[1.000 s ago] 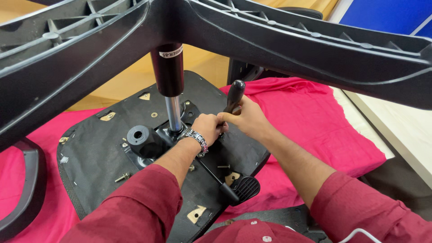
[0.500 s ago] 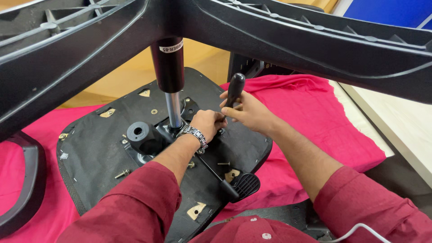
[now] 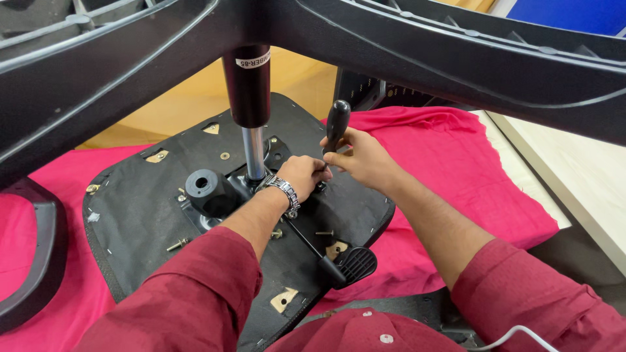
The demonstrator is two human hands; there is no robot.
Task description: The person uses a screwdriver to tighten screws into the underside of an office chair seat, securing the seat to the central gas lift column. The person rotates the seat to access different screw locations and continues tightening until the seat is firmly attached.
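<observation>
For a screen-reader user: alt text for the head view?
Right hand grips a black tool handle upright; left hand rests on the mechanism under an upturned chair seat lying on pink cloth.

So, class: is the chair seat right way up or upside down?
Upside down: the seat pan shows its underside, with the gas cylinder rising upward to the base legs.

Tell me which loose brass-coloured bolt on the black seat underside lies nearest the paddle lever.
The loose brass-coloured bolt lying just above the black ribbed paddle lever, right of the left hand. The other bolt lies far off, near the seat's left edge.
</observation>
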